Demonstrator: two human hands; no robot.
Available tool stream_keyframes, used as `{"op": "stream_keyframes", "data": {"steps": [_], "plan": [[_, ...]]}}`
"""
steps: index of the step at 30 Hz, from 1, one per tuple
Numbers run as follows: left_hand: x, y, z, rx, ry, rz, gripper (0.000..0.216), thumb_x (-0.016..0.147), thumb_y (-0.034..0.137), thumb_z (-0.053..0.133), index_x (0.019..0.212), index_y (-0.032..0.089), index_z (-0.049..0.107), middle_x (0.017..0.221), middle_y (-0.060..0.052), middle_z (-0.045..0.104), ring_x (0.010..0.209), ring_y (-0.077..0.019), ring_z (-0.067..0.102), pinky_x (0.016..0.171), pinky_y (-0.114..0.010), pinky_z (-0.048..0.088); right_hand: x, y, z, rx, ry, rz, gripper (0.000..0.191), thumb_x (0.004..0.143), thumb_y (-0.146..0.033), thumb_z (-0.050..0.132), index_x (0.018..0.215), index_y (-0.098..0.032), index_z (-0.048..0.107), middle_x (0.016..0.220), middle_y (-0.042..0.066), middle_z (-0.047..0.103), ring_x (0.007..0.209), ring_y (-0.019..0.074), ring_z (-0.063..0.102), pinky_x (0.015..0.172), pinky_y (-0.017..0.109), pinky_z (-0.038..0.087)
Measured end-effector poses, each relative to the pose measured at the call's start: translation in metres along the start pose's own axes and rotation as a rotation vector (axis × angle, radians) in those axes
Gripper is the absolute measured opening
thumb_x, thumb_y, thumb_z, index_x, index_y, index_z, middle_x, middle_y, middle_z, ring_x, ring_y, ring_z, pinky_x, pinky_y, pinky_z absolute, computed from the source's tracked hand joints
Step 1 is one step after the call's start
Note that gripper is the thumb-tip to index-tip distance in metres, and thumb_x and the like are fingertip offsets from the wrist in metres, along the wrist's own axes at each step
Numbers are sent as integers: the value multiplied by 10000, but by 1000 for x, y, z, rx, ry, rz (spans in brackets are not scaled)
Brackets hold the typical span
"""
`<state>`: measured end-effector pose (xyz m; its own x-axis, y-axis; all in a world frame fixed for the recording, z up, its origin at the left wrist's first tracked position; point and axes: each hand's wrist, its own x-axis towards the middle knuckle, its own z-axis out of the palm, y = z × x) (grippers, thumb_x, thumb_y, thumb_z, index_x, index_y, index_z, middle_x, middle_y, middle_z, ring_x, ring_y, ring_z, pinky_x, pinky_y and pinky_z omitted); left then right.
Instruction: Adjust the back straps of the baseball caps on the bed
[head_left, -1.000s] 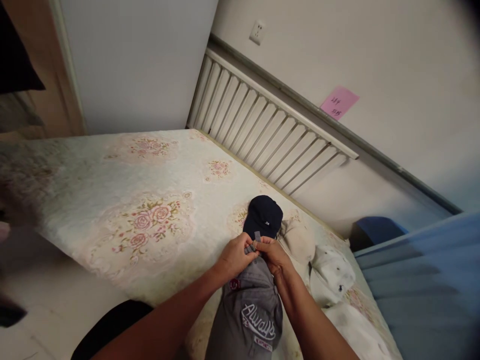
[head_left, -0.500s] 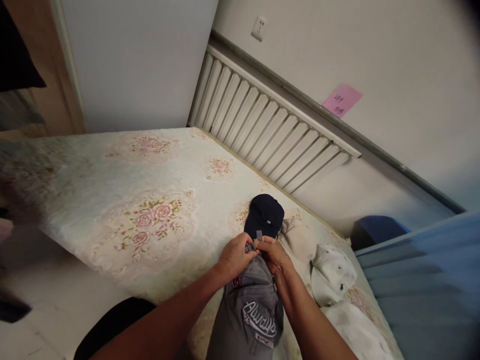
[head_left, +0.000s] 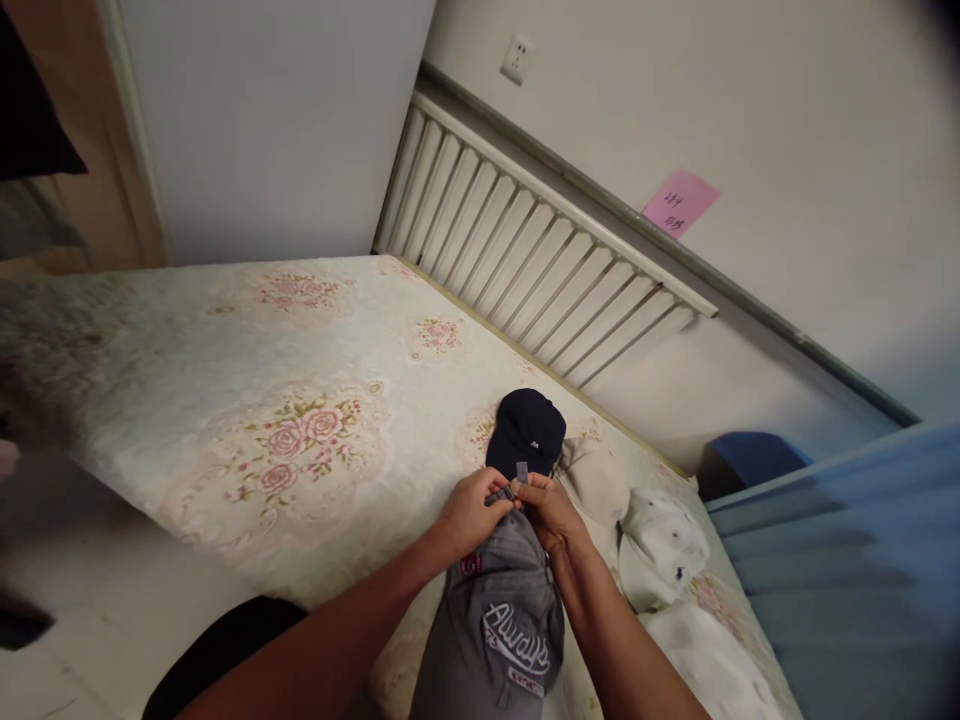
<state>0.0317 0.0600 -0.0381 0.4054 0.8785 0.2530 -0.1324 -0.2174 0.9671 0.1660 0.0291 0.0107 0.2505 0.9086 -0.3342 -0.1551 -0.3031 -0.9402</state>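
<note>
A grey baseball cap [head_left: 502, 610] with white "Always" lettering lies at the lower middle, its back strap end pointing away from me. My left hand [head_left: 475, 510] pinches the cap's grey strap from the left. From the right, my right hand [head_left: 550, 508] pinches the same strap by its buckle, and the strap's loose tip [head_left: 522, 470] sticks up between the hands. My fingertips partly hide the buckle. Just beyond my hands sits a navy cap [head_left: 529, 425] with a small white mark.
A beige cap [head_left: 596, 478] and white caps [head_left: 664, 545] lie to the right on the flower-patterned bed cover [head_left: 330, 350]. A white radiator [head_left: 517, 240] runs along the wall behind. At the right hangs a blue curtain [head_left: 832, 560].
Both hands stay at the strap with hardly any movement; the strap's loose tip has shifted very slightly to the right. The camera view has moved a little.
</note>
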Motion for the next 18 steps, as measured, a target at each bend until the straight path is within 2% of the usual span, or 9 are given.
{"op": "stream_keyframes", "data": {"steps": [2,5,10,15,18], "plan": [[1,2,-3,-14,2,-54,95,721,191,523,770,182,604,711,15,615,658,-120,542,634,-227,403,-1,0,1,-1,6,-9,271,458,-277,839,531,-169,601,443,-22,561,434,90,462,492,236,341],[4,1,-7,-42,80,-174,101,722,231,518,651,181,569,601,34,555,593,-110,499,567,-215,363,-4,-2,2,-4,4,-15,258,458,-265,837,555,-168,619,450,-24,565,438,90,465,490,232,337],[11,-10,-13,-140,153,-316,155,761,292,468,663,185,522,601,13,587,553,-117,537,543,-223,393,-8,-4,2,-4,-2,-12,257,472,-263,833,558,-170,610,447,-28,554,433,85,449,485,230,324],[18,-10,-25,-144,257,-366,207,765,359,508,653,185,504,606,1,585,543,-115,524,551,-230,391,-8,-3,2,0,6,-12,262,469,-266,833,560,-171,606,443,-28,550,432,86,442,484,234,313],[17,-2,-31,-191,207,-354,242,770,378,505,642,175,536,656,-14,610,576,-108,523,585,-227,396,-7,-2,2,-1,10,-14,263,464,-265,836,564,-170,613,444,-28,550,436,86,440,490,236,311]]}}
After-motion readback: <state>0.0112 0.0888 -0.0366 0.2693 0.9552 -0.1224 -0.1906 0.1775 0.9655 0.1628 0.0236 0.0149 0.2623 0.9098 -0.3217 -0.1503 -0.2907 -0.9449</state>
